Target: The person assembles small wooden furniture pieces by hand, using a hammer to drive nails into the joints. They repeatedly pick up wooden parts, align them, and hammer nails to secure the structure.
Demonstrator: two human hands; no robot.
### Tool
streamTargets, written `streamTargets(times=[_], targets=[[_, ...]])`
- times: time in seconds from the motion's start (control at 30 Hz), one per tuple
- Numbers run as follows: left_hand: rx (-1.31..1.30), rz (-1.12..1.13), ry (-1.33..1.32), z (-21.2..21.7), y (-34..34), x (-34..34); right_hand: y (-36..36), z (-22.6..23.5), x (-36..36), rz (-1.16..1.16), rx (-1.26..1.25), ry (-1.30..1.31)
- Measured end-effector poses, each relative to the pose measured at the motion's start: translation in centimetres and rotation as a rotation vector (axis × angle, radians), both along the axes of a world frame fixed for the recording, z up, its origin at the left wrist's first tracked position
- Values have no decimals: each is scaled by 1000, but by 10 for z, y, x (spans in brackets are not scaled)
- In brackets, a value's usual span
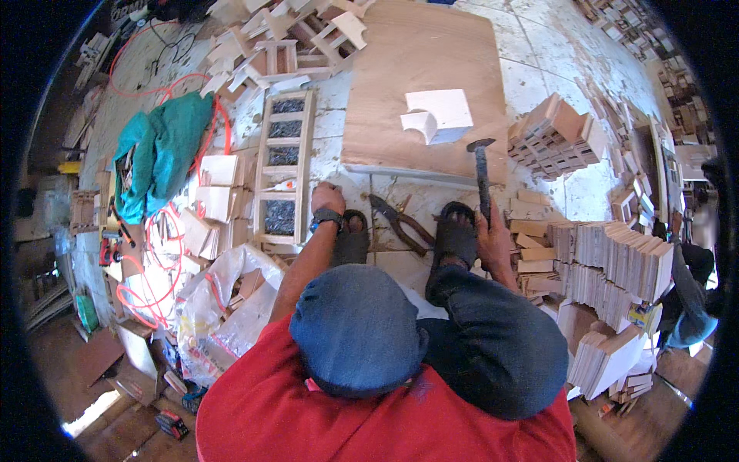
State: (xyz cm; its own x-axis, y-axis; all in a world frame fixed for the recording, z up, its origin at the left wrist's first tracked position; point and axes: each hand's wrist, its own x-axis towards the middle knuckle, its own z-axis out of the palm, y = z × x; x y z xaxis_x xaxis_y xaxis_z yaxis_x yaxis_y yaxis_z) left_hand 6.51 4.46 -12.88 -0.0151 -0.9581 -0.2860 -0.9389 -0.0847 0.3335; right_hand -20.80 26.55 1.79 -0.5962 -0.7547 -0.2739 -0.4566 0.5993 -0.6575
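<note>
My right hand [494, 240] grips a hammer [483, 179] by the lower handle, its head raised near the front right of a wooden board [385, 92]. On that board rests a small pale wooden piece [454, 108] with a curved cutout. My left hand [328, 197] is closed beside a long wooden tray [306, 138] whose compartments hold dark nails [280, 217]; whatever its fingers pinch is hidden. A small white and orange tube [283, 185] lies in one compartment. Between my feet, a pair of pincers [402, 223] lies on the tiled floor.
Assembled wooden pieces [285, 46] are heaped at the far left. Stacked wooden parts [558, 137] and panels [616, 258] stand at the right. To the left are a green sack [165, 154], an orange hose [127, 296] and a plastic bag [200, 331]. Someone's sleeve [693, 304] shows far right.
</note>
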Motion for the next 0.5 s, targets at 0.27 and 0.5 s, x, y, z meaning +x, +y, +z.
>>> streamTargets(times=[0.27, 0.5], targets=[[-89, -183, -75, -14, -8, -5, -10, 27, -7, -52, -311, 41], [-97, 130, 99, -11, 1, 13, -8, 35, -4, -34, -223, 47]])
